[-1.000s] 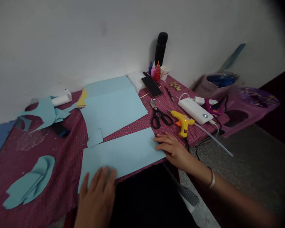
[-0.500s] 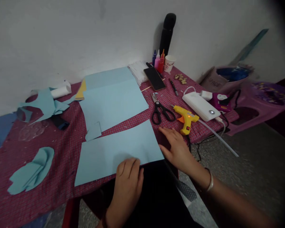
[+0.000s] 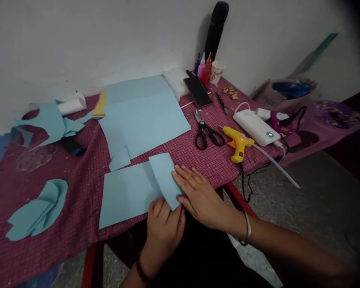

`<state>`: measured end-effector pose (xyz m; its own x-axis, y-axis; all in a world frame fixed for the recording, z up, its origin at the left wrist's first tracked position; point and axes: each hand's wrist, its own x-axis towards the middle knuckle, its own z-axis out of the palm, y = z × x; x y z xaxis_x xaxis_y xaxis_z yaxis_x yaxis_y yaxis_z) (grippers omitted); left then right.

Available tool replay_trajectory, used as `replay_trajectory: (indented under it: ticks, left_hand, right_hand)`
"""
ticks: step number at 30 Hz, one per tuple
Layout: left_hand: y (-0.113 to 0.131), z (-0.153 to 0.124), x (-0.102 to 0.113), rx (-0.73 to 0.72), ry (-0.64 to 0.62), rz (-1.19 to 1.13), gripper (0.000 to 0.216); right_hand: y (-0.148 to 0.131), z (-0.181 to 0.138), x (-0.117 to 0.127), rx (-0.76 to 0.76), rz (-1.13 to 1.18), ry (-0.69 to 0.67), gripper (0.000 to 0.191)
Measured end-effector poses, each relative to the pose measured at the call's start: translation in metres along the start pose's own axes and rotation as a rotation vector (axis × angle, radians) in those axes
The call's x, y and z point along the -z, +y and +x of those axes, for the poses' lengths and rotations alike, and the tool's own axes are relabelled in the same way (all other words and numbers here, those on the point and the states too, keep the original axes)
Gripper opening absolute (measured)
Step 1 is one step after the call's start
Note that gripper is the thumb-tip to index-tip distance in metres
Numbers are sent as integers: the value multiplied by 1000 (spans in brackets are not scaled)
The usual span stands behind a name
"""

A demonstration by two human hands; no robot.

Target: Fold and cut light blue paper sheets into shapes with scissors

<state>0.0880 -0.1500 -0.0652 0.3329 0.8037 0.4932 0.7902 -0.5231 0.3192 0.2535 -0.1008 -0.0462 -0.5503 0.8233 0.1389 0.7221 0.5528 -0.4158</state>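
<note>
A light blue sheet of paper [image 3: 124, 194] lies at the table's front edge. Its right end is folded over to the left as a flap [image 3: 163, 174]. My left hand [image 3: 165, 224], fingers curled, grips the sheet's near edge by the flap's lower corner; the thumb is partly hidden. Along the fold on the right lies my right hand [image 3: 199, 196], its fingers stretched out flat against the paper. A small blue paper scrap [image 3: 120, 159] rests just behind the sheet, and larger blue sheets [image 3: 144, 120] lie farther back.
Black-handled scissors [image 3: 205, 132], a yellow glue gun [image 3: 237, 142] and a white power bank [image 3: 256, 126] stand to the right. Behind them are a phone [image 3: 198, 91] and paint bottles [image 3: 204, 73]. Cut blue paper pieces [image 3: 43, 208] lie at left on the checked cloth [image 3: 78, 200].
The sheet's right end has been folded over leftward. My right hand has moved left onto the fold, while my left hand stays at the near edge. The view has shifted slightly.
</note>
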Motion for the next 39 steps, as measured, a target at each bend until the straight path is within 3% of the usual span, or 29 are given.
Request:
replay_trajectory:
  ticks: [3, 7, 12, 20, 24, 39]
  left_hand:
    - [-9, 4, 14, 223, 63, -277, 8]
    - [-20, 19, 28, 658, -42, -495, 7]
    - [-27, 37, 31, 768, -175, -643, 9]
    - [-40, 50, 27, 730, -304, -693, 6]
    - [-43, 50, 25, 671, -368, -642, 6]
    - [-48, 49, 27, 525, -416, -548, 10]
  right_hand:
    - [-3, 6, -2, -33, -46, -7, 57]
    - [-5, 9, -4, -63, -75, 11, 56]
    - [2, 2, 3, -9, -39, -31, 59]
    - [24, -24, 5, 200, -3, -78, 55]
    - [26, -27, 2, 213, -28, -91, 54]
    - [25, -26, 1, 206, -48, -95, 51]
